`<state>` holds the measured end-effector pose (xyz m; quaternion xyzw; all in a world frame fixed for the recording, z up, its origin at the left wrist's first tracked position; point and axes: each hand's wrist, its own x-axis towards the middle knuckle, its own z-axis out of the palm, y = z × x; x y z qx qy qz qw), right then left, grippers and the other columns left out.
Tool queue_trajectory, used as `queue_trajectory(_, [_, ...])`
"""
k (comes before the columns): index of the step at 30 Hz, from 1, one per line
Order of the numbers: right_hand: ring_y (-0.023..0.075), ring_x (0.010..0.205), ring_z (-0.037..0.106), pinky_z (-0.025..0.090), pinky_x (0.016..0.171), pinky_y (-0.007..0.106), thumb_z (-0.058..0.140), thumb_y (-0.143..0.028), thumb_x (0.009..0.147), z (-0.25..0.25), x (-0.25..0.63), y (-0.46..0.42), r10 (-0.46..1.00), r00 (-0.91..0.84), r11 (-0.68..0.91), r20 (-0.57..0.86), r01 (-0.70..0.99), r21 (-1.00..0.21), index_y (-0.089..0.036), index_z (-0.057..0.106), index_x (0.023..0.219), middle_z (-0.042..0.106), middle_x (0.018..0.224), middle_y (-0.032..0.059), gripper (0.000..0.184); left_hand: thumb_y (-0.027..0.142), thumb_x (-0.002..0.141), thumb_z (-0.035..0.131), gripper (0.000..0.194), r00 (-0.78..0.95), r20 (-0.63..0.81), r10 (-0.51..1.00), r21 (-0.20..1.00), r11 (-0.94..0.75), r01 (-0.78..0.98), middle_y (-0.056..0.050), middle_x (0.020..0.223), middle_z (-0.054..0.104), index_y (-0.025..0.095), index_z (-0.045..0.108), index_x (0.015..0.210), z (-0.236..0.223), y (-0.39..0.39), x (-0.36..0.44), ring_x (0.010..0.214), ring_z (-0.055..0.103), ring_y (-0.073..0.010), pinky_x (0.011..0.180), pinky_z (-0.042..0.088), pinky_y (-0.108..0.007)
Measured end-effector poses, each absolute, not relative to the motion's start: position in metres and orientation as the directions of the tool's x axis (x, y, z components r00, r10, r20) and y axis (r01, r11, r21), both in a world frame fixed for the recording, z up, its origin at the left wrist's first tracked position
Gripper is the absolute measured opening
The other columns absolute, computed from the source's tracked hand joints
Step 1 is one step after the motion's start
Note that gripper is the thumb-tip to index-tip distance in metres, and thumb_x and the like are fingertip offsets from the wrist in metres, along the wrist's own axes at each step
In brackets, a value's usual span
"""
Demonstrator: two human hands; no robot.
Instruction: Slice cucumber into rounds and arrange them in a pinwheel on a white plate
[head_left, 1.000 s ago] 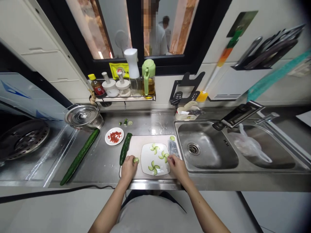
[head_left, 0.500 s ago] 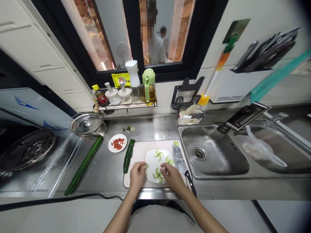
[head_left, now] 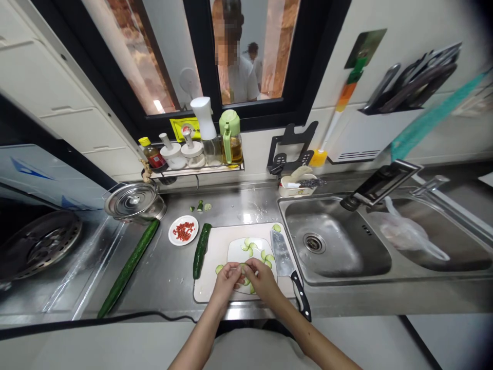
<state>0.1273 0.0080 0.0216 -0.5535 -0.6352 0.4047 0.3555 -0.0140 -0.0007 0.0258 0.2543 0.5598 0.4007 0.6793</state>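
My left hand (head_left: 227, 280) and my right hand (head_left: 262, 278) meet over the near part of a white plate (head_left: 233, 252). Their fingertips pinch a small cucumber slice (head_left: 242, 265), mostly covered by the fingers. On the plate, curved cucumber slices form pinwheel shapes, one at the back (head_left: 250, 246) and another at the right (head_left: 267, 258). A third group, under my hands, is partly hidden. The plate rests on a pale cutting board (head_left: 219, 239). A cleaver (head_left: 282, 252) with a black handle lies along its right side. Left of my left hand is a loose slice (head_left: 219, 269).
A cut cucumber (head_left: 202, 252) lies on the board's left edge, and a long whole one (head_left: 129, 267) further left. Nearby are a small dish (head_left: 171, 237) of chopped red pieces and a lidded steel pot (head_left: 134, 203). The sink (head_left: 335, 241) adjoins at the right.
My left hand has moved right with the cucumber slice, and my right hand has moved left to join it. The loose slice at the board's left has come into view.
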Motion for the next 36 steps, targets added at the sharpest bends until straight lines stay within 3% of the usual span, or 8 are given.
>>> queue_trajectory(4, [0.0151,0.072,0.053,0.041,0.063,0.027,0.047,-0.035,0.089,0.028,0.126,0.010,0.988,-0.139,0.127,0.073,0.433,-0.892,-0.020,0.057,0.075,0.059,0.075,0.0020,0.023,0.056,0.069,0.070,0.046,0.159,-0.720,0.675,0.559,0.701,-0.443,-0.001,0.066,0.063,0.015,0.059,0.086,0.029,-0.003,-0.012,0.053,0.055,-0.0074,0.050,0.034,-0.017])
queue_trajectory(7, [0.0165,0.079,0.054,0.042,0.068,0.029,0.047,-0.033,0.090,0.031,0.126,0.010,0.977,-0.166,0.194,0.130,0.461,-0.866,-0.021,0.058,0.077,0.059,0.081,0.0030,0.021,0.044,0.073,0.071,0.034,0.200,-0.781,0.591,0.406,0.725,-0.557,-0.001,0.064,0.062,0.013,0.060,0.083,0.031,-0.003,-0.011,0.052,0.056,-0.0072,0.049,0.037,-0.017])
queue_trajectory(9, [0.0175,0.082,0.053,0.042,0.072,0.031,0.048,-0.030,0.090,0.032,0.127,0.009,0.967,-0.187,0.248,0.175,0.505,-0.827,-0.021,0.057,0.078,0.059,0.083,0.0036,0.018,0.034,0.074,0.072,0.026,0.184,-0.794,0.579,0.367,0.698,-0.615,-0.001,0.064,0.062,0.014,0.059,0.082,0.032,-0.001,-0.010,0.052,0.057,-0.0072,0.049,0.039,-0.017])
queue_trajectory(13, [0.0191,0.084,0.051,0.040,0.076,0.034,0.049,-0.025,0.089,0.031,0.132,0.010,0.928,-0.265,0.372,0.263,0.600,-0.708,-0.021,0.057,0.083,0.058,0.087,0.0049,0.011,0.020,0.065,0.078,0.028,0.119,-0.770,0.627,0.409,0.628,-0.662,0.002,0.065,0.063,0.016,0.055,0.082,0.039,0.001,-0.012,0.053,0.058,-0.0063,0.052,0.041,-0.016])
queue_trajectory(17, [0.0194,0.084,0.050,0.039,0.075,0.034,0.051,-0.031,0.089,0.031,0.135,0.013,0.886,-0.334,0.464,0.321,0.641,-0.612,-0.020,0.059,0.088,0.058,0.088,0.0060,0.013,0.021,0.056,0.083,0.042,0.050,-0.716,0.696,0.519,0.579,-0.628,0.004,0.063,0.061,0.017,0.056,0.088,0.044,0.004,-0.013,0.052,0.056,-0.0050,0.052,0.041,-0.015])
queue_trajectory(23, [0.0178,0.077,0.046,0.035,0.069,0.031,0.048,-0.035,0.093,0.035,0.135,0.017,0.869,-0.435,0.488,0.236,0.677,-0.551,-0.020,0.061,0.077,0.057,0.081,0.0053,0.025,0.029,0.052,0.085,0.057,0.003,-0.639,0.769,0.635,0.529,-0.562,0.003,0.067,0.062,0.015,0.058,0.100,0.044,0.006,-0.011,0.054,0.055,-0.0047,0.055,0.040,-0.016])
queue_trajectory(28, [0.0176,0.076,0.047,0.036,0.072,0.032,0.044,-0.033,0.093,0.034,0.134,0.018,0.876,-0.446,0.452,0.183,0.627,-0.634,-0.020,0.060,0.079,0.057,0.079,0.0050,0.025,0.027,0.050,0.085,0.061,0.032,-0.634,0.773,0.637,0.544,-0.547,0.003,0.066,0.060,0.014,0.061,0.104,0.044,0.008,-0.015,0.057,0.054,-0.0050,0.059,0.041,-0.017])
queue_trajectory(36, [0.0178,0.081,0.051,0.039,0.074,0.031,0.045,-0.028,0.092,0.035,0.132,0.026,0.898,-0.432,0.356,0.085,0.600,-0.717,-0.020,0.058,0.084,0.061,0.084,0.0047,0.017,0.027,0.051,0.084,0.043,0.054,-0.596,0.801,0.679,0.538,-0.500,0.000,0.076,0.065,0.016,0.065,0.088,0.038,0.016,-0.025,0.063,0.056,-0.0059,0.064,0.043,-0.018])
